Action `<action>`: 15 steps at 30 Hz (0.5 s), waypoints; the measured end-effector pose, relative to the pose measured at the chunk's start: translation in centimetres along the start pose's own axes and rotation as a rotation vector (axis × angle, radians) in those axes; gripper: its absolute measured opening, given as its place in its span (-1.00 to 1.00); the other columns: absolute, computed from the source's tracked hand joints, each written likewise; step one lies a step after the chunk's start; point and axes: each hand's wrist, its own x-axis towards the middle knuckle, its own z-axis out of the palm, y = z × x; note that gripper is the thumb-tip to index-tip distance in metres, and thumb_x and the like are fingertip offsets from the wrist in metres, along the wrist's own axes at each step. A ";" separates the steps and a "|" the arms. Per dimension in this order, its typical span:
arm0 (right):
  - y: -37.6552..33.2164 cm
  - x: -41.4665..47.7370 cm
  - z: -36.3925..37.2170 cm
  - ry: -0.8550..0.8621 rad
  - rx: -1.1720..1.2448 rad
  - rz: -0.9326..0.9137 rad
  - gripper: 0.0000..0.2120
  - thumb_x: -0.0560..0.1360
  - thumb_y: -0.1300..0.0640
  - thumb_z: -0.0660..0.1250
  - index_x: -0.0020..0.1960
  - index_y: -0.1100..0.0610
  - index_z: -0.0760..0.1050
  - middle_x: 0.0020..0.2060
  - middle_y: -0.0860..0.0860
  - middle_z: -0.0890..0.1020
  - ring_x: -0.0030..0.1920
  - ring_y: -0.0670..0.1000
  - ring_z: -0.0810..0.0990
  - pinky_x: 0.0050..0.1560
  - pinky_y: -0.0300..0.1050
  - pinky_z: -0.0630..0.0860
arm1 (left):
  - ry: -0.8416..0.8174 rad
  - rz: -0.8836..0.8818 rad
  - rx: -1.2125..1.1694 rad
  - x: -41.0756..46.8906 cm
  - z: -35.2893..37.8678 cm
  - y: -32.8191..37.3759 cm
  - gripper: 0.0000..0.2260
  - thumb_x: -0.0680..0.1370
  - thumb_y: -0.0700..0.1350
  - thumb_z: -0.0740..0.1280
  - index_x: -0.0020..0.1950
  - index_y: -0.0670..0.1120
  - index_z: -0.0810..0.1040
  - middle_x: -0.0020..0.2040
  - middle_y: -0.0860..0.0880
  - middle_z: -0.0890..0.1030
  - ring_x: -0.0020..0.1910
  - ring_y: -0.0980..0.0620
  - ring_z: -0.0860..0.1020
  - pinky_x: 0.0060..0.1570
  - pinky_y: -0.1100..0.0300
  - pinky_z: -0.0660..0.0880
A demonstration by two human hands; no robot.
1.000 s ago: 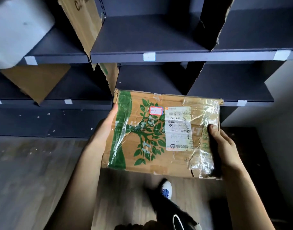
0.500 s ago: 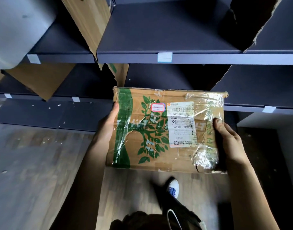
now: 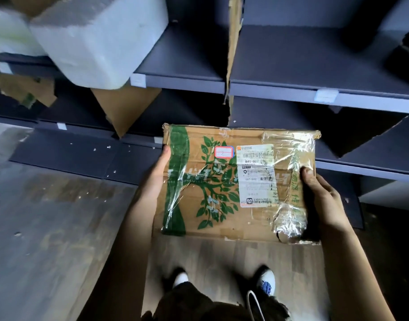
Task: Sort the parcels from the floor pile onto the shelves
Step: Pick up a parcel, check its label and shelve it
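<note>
I hold a flat cardboard parcel with a green tree print, a white shipping label and crinkled clear tape. It hovers level in front of the dark shelves, at about the height of the lower shelf. My left hand grips its left edge, thumb on top. My right hand grips its right edge, thumb on the taped corner. The fingers under the parcel are hidden.
A white foam box sits on the upper shelf at left. Cardboard dividers stand between shelf bays; a brown box corner pokes from the lower shelf. Wooden floor and my feet lie below.
The view has swung right and down along the shelves; the foam box now looms at upper left. The parcel stays held in both hands, now more to the right of frame.
</note>
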 end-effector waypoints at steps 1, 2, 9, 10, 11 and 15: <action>0.7 -0.8 1.9 0.006 0.003 -0.005 -0.74 0.64 0.04 0.36 0.21 0.18 0.64 -0.01 0.11 0.77 -0.10 0.03 0.76 -0.25 -0.10 0.67 | -0.014 0.013 -0.021 0.6 -1.9 -0.1 -0.09 0.33 0.63 0.15 0.56 0.16 0.40 0.59 -0.03 0.36 0.53 -0.12 0.34 0.51 -0.16 0.15; 1.4 -1.5 3.8 0.011 0.001 -0.011 -0.76 0.65 0.04 0.35 0.20 0.17 0.64 -0.04 0.09 0.77 -0.11 0.02 0.76 -0.26 -0.11 0.67 | -0.020 0.017 -0.038 1.2 -3.9 -0.1 -0.05 0.28 0.65 0.18 0.55 0.16 0.41 0.58 -0.02 0.38 0.53 -0.12 0.36 0.51 -0.16 0.17; 4.6 -4.2 11.9 0.050 -0.021 -0.033 -0.69 0.63 0.01 0.37 0.27 0.17 0.63 0.12 0.17 0.74 0.14 0.19 0.72 0.14 0.16 0.65 | -0.068 0.068 -0.058 4.5 -13.0 -0.7 0.12 0.13 0.73 0.18 0.58 0.17 0.35 0.60 0.00 0.35 0.53 -0.10 0.34 0.50 -0.18 0.17; 4.6 -4.4 12.6 0.052 -0.033 -0.038 -0.69 0.63 0.00 0.38 0.27 0.16 0.63 0.12 0.16 0.74 0.14 0.18 0.72 0.16 0.16 0.63 | -0.072 0.057 -0.056 4.7 -13.7 -0.7 0.10 0.15 0.72 0.17 0.58 0.17 0.35 0.60 0.00 0.34 0.54 -0.11 0.34 0.50 -0.18 0.17; 4.5 -4.6 13.2 0.053 -0.040 -0.044 -0.70 0.63 0.01 0.37 0.26 0.16 0.63 0.11 0.13 0.75 0.13 0.15 0.73 0.13 0.12 0.63 | -0.078 0.055 -0.057 4.8 -14.2 -0.6 0.07 0.19 0.71 0.17 0.58 0.17 0.35 0.60 -0.01 0.35 0.53 -0.11 0.35 0.50 -0.18 0.18; 4.6 -4.7 14.8 0.061 -0.036 -0.055 -0.73 0.63 0.02 0.37 0.22 0.15 0.64 0.08 0.10 0.76 0.07 0.10 0.75 0.05 0.04 0.63 | -0.082 0.045 -0.076 6.1 -15.2 -0.7 -0.13 0.38 0.59 0.19 0.58 0.15 0.36 0.59 -0.02 0.36 0.53 -0.11 0.35 0.51 -0.16 0.18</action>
